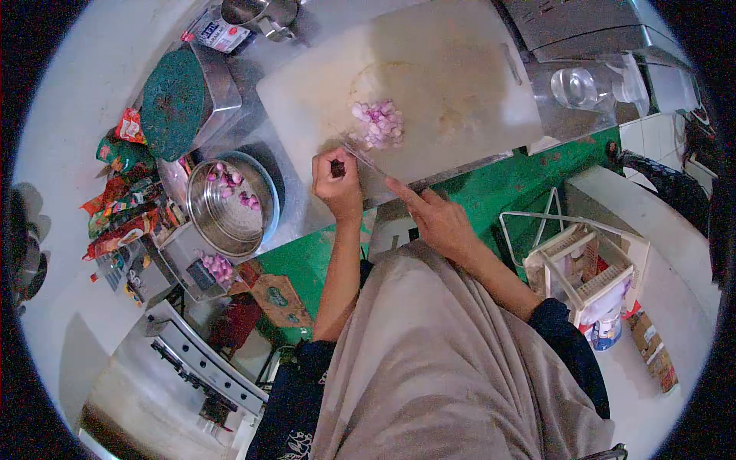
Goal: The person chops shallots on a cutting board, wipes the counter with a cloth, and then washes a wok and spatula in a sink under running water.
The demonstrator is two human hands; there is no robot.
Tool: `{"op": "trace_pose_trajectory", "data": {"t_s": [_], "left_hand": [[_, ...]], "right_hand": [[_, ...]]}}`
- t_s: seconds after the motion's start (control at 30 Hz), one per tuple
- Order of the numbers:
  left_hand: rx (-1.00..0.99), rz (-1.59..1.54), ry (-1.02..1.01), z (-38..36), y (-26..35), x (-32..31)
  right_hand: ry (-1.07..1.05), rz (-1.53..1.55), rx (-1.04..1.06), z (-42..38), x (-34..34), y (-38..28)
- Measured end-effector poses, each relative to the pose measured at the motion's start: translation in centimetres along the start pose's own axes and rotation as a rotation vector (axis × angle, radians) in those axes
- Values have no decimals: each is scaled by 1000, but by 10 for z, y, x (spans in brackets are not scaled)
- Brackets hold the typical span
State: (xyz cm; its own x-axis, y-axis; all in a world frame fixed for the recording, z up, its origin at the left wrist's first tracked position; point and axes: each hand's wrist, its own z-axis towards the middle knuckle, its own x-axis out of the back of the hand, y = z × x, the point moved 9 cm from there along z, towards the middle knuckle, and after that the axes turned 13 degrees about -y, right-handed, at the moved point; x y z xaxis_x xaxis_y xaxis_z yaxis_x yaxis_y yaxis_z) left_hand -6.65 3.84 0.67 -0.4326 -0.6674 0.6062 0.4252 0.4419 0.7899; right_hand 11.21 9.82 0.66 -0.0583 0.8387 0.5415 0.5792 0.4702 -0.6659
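Observation:
My right hand (443, 224) is closed around the handle of a knife (366, 159), its index finger stretched along towards the blade. The blade points up and left, its tip close to the fingers of my left hand (336, 182). That hand is curled at the near edge of a large white cutting board (475, 100); what it holds, if anything, is hidden inside the fingers. Just beyond the knife, a pile of cut pink and white shallots (378, 124) lies on the board. To the left, a round metal bowl (230, 222) contains several purplish shallots (224, 178).
Behind the bowl stands a metal container with a green top (175, 103), beside colourful packets (126, 157). A metal pot (261, 14) is at the back left. More shallots (217, 267) lie below the bowl. A stove (207, 360) is lower left, a wooden rack (590, 264) right.

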Motion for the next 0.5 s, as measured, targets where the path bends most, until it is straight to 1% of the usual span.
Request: {"op": "trace_pose_trajectory", "data": {"t_s": [0.17, 0.27, 0.5], "left_hand": [[-53, 17, 18, 1, 4, 1], [-39, 15, 15, 1, 1, 1], [-39, -1, 2, 0, 0, -1]], "right_hand": [[-2, -64, 9, 5, 8, -6], [35, -85, 31, 10, 6, -7], [35, -108, -5, 31, 8, -15]]}}
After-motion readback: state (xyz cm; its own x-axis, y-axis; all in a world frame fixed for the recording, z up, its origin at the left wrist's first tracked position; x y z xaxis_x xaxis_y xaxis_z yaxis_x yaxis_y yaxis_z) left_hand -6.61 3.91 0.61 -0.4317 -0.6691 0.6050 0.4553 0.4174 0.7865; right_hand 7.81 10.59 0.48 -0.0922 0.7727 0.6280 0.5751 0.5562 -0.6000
